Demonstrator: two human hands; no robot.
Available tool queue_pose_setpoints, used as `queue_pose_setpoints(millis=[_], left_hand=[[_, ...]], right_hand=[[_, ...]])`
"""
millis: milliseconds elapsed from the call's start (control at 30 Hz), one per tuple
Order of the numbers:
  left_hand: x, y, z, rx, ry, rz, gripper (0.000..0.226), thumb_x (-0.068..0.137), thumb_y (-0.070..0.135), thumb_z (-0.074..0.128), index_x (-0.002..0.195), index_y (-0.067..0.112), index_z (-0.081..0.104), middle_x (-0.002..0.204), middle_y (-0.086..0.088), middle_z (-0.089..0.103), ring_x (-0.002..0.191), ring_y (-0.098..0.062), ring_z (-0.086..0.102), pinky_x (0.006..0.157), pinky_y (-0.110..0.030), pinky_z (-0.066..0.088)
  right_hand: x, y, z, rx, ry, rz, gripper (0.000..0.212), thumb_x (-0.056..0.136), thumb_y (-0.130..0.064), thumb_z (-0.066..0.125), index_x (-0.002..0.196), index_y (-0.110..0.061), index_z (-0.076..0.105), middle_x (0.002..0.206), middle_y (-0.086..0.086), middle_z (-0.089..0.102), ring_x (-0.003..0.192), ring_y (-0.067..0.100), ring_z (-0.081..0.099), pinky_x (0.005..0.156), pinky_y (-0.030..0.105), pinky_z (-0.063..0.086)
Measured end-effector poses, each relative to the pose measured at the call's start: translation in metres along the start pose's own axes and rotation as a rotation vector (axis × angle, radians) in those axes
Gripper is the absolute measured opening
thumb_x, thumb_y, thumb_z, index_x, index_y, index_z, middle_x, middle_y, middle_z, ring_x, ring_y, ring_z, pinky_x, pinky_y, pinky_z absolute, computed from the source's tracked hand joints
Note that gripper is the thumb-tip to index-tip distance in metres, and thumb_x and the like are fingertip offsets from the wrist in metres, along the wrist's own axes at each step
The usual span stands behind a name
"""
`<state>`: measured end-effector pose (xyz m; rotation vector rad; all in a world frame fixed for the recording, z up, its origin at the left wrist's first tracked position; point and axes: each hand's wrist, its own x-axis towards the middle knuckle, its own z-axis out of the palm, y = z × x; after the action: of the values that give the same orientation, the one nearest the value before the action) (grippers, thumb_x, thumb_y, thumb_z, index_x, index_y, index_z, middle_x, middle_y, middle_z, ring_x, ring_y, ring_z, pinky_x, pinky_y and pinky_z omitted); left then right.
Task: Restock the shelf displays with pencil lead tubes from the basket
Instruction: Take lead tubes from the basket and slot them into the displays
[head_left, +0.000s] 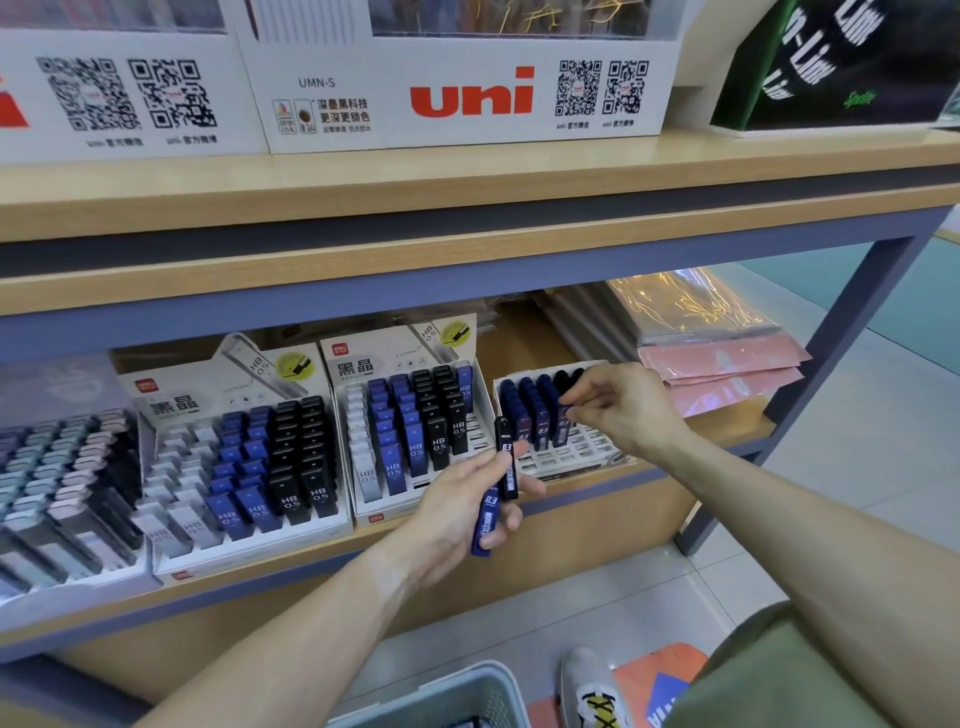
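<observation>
A person stands at a wooden store shelf, seen from above their hands. Their left hand (470, 499) curls around two lead tubes: a black tube (506, 457) and a blue tube (485, 525), both printed "0.3". Smaller print on them is too blurred to read. Their right hand (618, 405) pinches the top of another blue tube (563, 423), also marked "0.3", standing in the right tray (561, 460), a white slotted tray on the lower shelf. Whether that tube sits fully in its slot is hidden by the fingers. More blue and black tubes fill the tray's far rows; its near slots show white.

Left of it stand the middle box (415, 415) and the left box (234, 467), both holding rows of white, blue and black tubes labelled "HB 0.5", under header cards with Chinese characters and a red logo. A further display at far left is cut off and blurred.

On the upper shelf, a white carton (467, 83) reads "uni" in red, "UMN-S", with QR codes.

At the bottom edge, the pale basket (457, 691) is mostly cut off; its contents are hard to make out. A shoe (592, 691) shows beside it.
</observation>
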<state>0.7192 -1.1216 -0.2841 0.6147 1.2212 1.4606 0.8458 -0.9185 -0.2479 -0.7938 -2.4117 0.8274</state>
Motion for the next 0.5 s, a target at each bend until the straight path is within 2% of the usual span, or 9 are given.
queue_pose_setpoints(millis=[167,333,400,500], left_hand=[[0.001,-0.003,-0.006,0.047,0.025,0.020,0.032,0.108,0.026,0.048,0.137,0.018,0.060,0.105,-0.011,0.073,0.058,-0.018,0.052,0.040,-0.022,0.030],[0.004,-0.006,-0.007,0.063,0.040,0.034,0.030,0.105,0.029,0.054,0.132,0.023,0.066,0.103,-0.007,0.070,0.059,-0.017,0.051,0.040,-0.022,0.028],[0.005,-0.006,-0.007,0.063,0.045,0.035,0.029,0.105,0.029,0.055,0.130,0.023,0.068,0.102,-0.006,0.071,0.059,-0.017,0.051,0.040,-0.022,0.027],[0.004,-0.005,-0.005,0.067,0.047,0.034,0.029,0.104,0.030,0.056,0.129,0.023,0.069,0.104,-0.006,0.072,0.059,-0.016,0.051,0.041,-0.022,0.026]], right_hand=[[-0.001,0.003,-0.001,0.019,-0.057,0.030,0.023,0.079,-0.002,0.083,0.079,-0.024,0.076,0.081,-0.007,0.077,0.073,0.000,0.071,0.073,0.013,0.056],[-0.001,0.008,0.008,0.028,0.062,0.128,0.021,0.079,-0.009,0.085,0.079,-0.028,0.076,0.078,-0.011,0.075,0.069,-0.003,0.068,0.063,0.009,0.049],[-0.001,0.009,0.011,0.024,0.089,0.150,0.024,0.078,-0.011,0.085,0.076,-0.032,0.073,0.078,-0.013,0.074,0.069,-0.003,0.067,0.065,0.014,0.049],[-0.002,0.009,0.013,0.038,0.092,0.171,0.026,0.078,-0.011,0.086,0.075,-0.034,0.073,0.078,-0.012,0.074,0.076,0.004,0.069,0.075,0.027,0.056]])
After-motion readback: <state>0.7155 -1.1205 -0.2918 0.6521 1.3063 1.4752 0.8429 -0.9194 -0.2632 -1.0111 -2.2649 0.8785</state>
